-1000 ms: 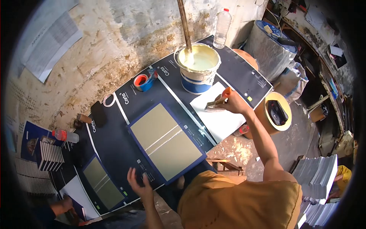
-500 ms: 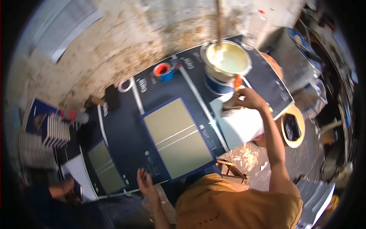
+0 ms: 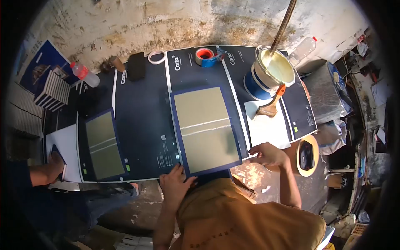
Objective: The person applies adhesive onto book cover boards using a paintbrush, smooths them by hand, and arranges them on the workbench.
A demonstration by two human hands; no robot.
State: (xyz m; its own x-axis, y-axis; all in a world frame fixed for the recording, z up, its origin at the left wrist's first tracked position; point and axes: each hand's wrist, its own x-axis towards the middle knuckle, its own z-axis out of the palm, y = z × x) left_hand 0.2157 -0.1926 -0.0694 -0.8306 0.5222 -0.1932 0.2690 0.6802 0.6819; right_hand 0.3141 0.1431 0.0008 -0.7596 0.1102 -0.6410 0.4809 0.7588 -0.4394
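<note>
A book cover (image 3: 206, 146) lies before me: two beige boards with a narrow strip between them on a dark blue sheet. At its near left corner is my left hand (image 3: 174, 183), thumb apart from the fingers, fingertips at the cover's edge. My right hand (image 3: 270, 155) is beside the near right corner, fingers loosely bent and apart, with nothing seen in them. Beyond it, a wide brush (image 3: 270, 106) with an orange handle rests on a white sheet (image 3: 271, 129), its handle leaning against a bucket (image 3: 256, 83) of cream-coloured paste.
At left, a person's hand (image 3: 55, 164) holds a dark blue book over white paper (image 3: 66, 143). A second cover (image 3: 104, 143) lies nearby. Tape rolls (image 3: 204, 54), a bottle (image 3: 85, 75) and stacked books (image 3: 52, 89) line the back and left. A stick (image 3: 283, 27) stands in the paste.
My right hand has let go of the brush by the bucket and come back to the cover's near right corner. My left hand has moved to the near left corner. The view has shifted.
</note>
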